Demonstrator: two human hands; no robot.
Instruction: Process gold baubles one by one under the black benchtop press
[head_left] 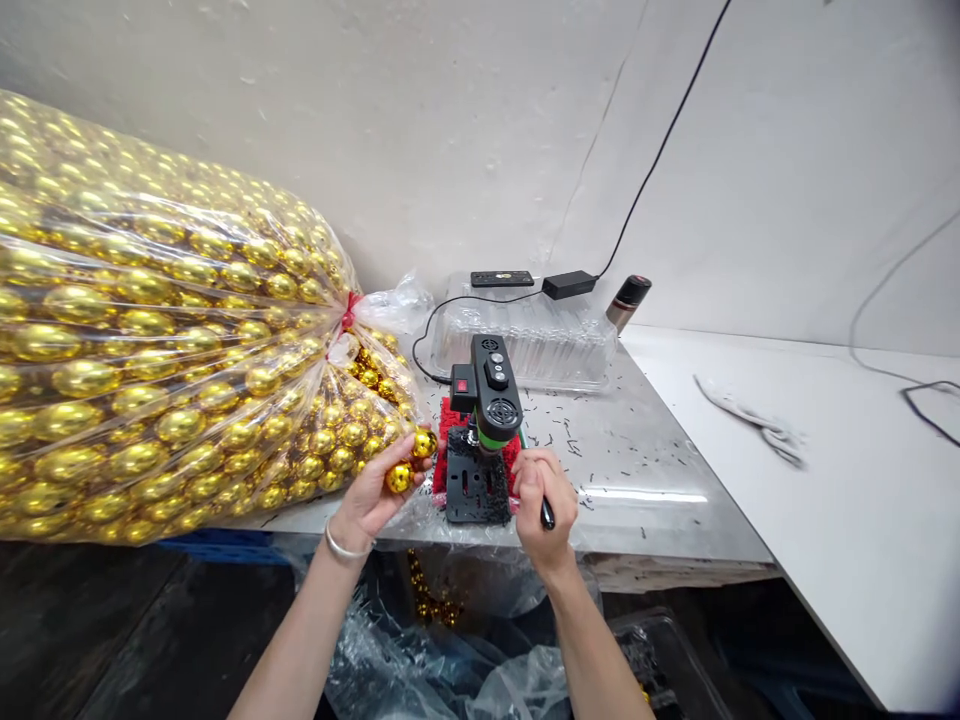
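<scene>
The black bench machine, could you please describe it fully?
The black bench machine stands over red material: a head with two round grilles, silvery buttons and green band; a side box with red switch and cable; a slotted, metal-looking base strewn with black bits. The right hand grips a handle beside it.

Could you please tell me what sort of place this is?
Probably a small workshop: a large clear bag of gold balls, a black bench machine, and dark scraps scattered over the metal tabletop suggest it.

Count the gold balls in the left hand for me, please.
2: the left hand holds one gold ball farther out and another gold ball closer to the palm. Others may be hidden there.
</scene>
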